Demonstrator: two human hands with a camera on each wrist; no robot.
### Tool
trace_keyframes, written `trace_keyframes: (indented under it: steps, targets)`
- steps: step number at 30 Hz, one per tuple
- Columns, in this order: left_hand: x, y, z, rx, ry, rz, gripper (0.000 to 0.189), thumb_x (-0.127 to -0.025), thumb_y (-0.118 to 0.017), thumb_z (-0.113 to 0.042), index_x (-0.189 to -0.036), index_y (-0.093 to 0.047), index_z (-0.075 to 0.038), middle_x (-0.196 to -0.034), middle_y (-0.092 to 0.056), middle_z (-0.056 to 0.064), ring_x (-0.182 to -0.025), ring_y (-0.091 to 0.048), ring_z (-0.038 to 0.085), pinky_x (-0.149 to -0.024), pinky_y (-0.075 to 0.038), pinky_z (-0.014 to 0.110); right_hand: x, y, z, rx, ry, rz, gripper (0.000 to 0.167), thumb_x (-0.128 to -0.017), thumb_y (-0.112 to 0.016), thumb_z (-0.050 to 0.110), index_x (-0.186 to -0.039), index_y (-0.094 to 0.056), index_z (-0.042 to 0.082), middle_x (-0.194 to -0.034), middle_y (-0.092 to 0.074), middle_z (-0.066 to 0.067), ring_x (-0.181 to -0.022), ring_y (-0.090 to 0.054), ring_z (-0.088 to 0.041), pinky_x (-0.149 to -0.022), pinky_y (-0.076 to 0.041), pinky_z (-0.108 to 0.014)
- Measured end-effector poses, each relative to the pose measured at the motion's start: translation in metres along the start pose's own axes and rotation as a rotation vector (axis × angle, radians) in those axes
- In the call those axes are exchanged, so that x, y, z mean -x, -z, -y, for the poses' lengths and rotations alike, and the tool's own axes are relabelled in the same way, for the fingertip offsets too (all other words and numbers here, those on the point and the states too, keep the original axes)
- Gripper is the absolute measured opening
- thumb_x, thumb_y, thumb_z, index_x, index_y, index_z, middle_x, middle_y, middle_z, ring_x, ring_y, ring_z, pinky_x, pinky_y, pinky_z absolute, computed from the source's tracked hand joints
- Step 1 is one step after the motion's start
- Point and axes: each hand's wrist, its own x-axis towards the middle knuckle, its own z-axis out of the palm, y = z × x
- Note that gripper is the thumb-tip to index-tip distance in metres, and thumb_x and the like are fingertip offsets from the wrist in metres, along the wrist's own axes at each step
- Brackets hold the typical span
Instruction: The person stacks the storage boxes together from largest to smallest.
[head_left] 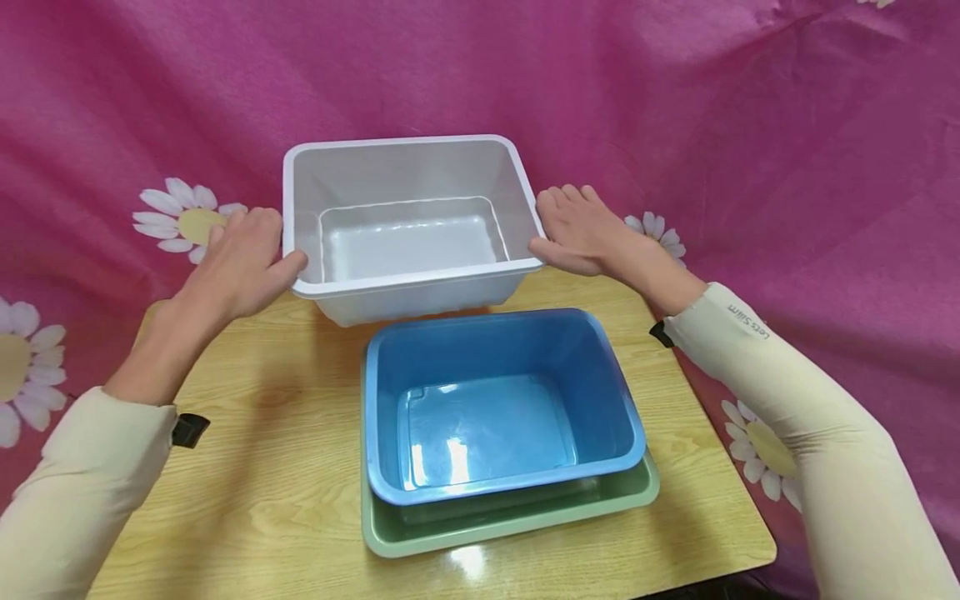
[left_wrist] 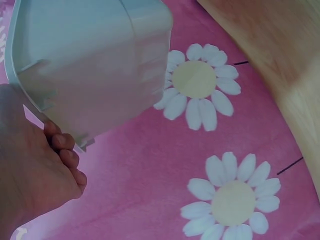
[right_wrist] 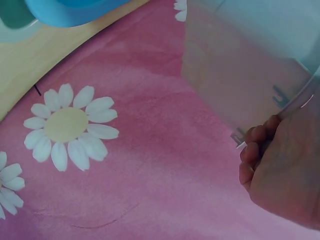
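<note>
Both hands hold a white plastic basin (head_left: pixel 420 283) by its short ends, over the back of the table and tilted so its inside faces me. My left hand (head_left: pixel 243 258) grips the left rim, thumb on top; in the left wrist view its fingers (left_wrist: pixel 65 150) curl under the basin's edge. On the opposite rim my right hand (head_left: pixel 581 229) grips likewise, and the right wrist view shows its fingers (right_wrist: pixel 252 145) curled beneath. Just in front of the white basin, a blue basin (head_left: pixel 495 425) sits inside a green basin (head_left: pixel 517 527), set slightly askew.
A wood-grain table (head_left: pixel 262 467) with a rounded front right corner carries the blue and green basins. Behind and beside it hangs a pink cloth (head_left: pixel 405 67) printed with white daisies. Dark straps show at both sleeve cuffs.
</note>
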Motion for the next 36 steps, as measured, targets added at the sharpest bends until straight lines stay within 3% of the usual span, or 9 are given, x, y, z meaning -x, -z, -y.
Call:
trace_keyframes:
  steps: [13,20,27,36]
  targets:
    - [0.017,0.014,-0.030,-0.013,-0.028,-0.013,0.023,-0.088,-0.053,-0.024,-0.086,-0.051,-0.002,-0.082,-0.050,0.014,-0.076,-0.042,0.032,-0.065,-0.026,0.044,0.034,0.019,0.005,0.021,-0.012,-0.045,0.023,-0.087,-0.045,0.029,-0.087,-0.039,0.006,-0.082,-0.040,-0.010,-0.079,-0.040,-0.028,-0.076,-0.028,-0.044]
    - [0.028,0.018,-0.045,-0.011,-0.061,-0.053,0.018,-0.086,-0.057,-0.022,-0.082,-0.054,-0.005,-0.071,-0.048,0.010,-0.067,-0.043,0.029,-0.057,-0.030,0.041,0.054,0.029,0.012,0.029,-0.011,-0.068,0.020,-0.084,-0.045,0.026,-0.086,-0.040,0.007,-0.081,-0.041,-0.009,-0.076,-0.040,-0.028,-0.074,-0.028,-0.043]
    - [0.038,0.022,-0.059,-0.007,-0.048,-0.047,0.021,-0.085,-0.059,-0.021,-0.090,-0.055,-0.001,-0.079,-0.050,0.013,-0.083,-0.045,0.032,-0.060,-0.032,0.043,0.071,0.037,0.016,0.048,-0.019,-0.101,0.018,-0.083,-0.046,0.024,-0.084,-0.040,0.007,-0.079,-0.040,-0.008,-0.075,-0.040,-0.028,-0.073,-0.029,-0.043]
    - [0.050,0.024,-0.074,0.009,-0.066,-0.053,0.020,-0.084,-0.060,-0.020,-0.088,-0.055,-0.001,-0.079,-0.051,0.012,-0.081,-0.045,0.031,-0.065,-0.032,0.044,0.095,0.040,0.019,0.049,-0.002,-0.140,0.019,-0.081,-0.049,0.023,-0.083,-0.039,0.008,-0.077,-0.039,-0.007,-0.072,-0.039,-0.026,-0.070,-0.028,-0.041]
